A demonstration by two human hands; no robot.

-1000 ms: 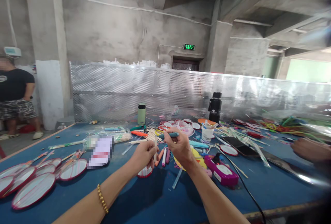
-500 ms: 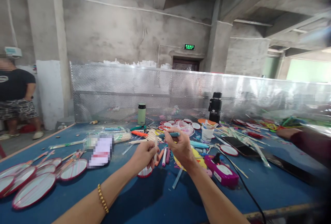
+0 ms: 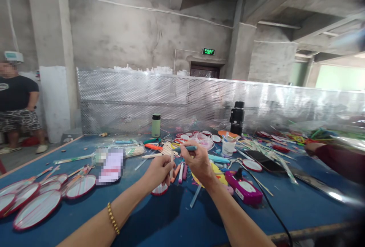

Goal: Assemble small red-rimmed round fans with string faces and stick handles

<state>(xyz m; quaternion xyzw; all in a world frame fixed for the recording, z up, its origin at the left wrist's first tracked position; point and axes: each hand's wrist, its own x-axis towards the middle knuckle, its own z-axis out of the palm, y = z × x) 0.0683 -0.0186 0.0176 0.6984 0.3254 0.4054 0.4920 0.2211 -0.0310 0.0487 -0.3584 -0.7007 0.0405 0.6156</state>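
Blue felt covers the crowded tabletop (image 3: pixel 159 220) below a perforated metal screen. Left hand (image 3: pixel 159 171) pinches a thin pale stick (image 3: pixel 171 163) upright; right hand (image 3: pixel 198 161) grips a teal pen (image 3: pixel 186 148) beside its top. Both forearms hang unsupported, so I judge the tip could wander or the stick twist.

We see the co-worker's arm (image 3: pixel 339 155) at the right edge, drawn back a little and lower than half a second ago.
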